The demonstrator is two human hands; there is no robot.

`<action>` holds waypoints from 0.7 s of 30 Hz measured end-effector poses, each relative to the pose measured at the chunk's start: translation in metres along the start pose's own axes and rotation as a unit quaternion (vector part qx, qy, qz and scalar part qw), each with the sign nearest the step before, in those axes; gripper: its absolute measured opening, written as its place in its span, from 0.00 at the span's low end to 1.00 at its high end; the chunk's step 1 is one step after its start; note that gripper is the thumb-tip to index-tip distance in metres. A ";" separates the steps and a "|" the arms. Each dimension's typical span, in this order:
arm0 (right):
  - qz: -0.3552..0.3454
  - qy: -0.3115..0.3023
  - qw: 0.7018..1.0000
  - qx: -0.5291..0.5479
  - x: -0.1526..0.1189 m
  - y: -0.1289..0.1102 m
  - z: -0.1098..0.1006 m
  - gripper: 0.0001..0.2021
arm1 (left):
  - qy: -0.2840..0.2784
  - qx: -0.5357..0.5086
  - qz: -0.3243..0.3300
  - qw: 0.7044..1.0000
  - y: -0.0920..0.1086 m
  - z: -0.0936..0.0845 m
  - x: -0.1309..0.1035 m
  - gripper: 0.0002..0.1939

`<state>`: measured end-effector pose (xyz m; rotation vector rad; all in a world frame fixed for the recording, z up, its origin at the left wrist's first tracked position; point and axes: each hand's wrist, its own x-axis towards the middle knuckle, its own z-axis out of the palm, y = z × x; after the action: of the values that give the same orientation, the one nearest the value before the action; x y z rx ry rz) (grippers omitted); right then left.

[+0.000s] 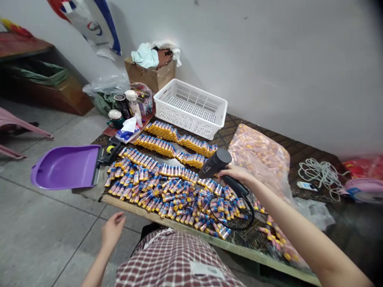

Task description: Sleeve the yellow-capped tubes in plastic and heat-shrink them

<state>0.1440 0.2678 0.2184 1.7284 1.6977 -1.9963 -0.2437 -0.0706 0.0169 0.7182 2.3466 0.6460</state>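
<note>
My right hand (237, 175) is wrapped round the handle of a black hair dryer (217, 162), its barrel above the table and its cord looping down. Below it lies a wide spread of small cylindrical tubes (176, 197) with blue tops, yellow ends and printed wraps. Behind them, more of these tubes (161, 145) lie side by side in neat rows. My left hand (113, 229) hangs in front of the table edge, over the floor; its fingers are loosely bent and nothing shows in them.
A white perforated crate (191, 127) stands at the back. To its right lies a clear bag (257, 149) full of similar pieces. At left, a purple dustpan (67, 167) juts past the table; bottles and a mug (115, 119) stand behind it. A coiled white cable (321, 175) lies right.
</note>
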 end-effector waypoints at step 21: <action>-0.012 0.017 0.953 0.303 -0.034 0.148 -0.023 0.08 | 0.031 -0.008 0.051 0.998 0.020 0.039 -0.087 0.18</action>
<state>0.2616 0.2018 0.1452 1.8880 1.1743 -2.7152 -0.1521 -0.0996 0.0357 0.8269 2.3705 0.7405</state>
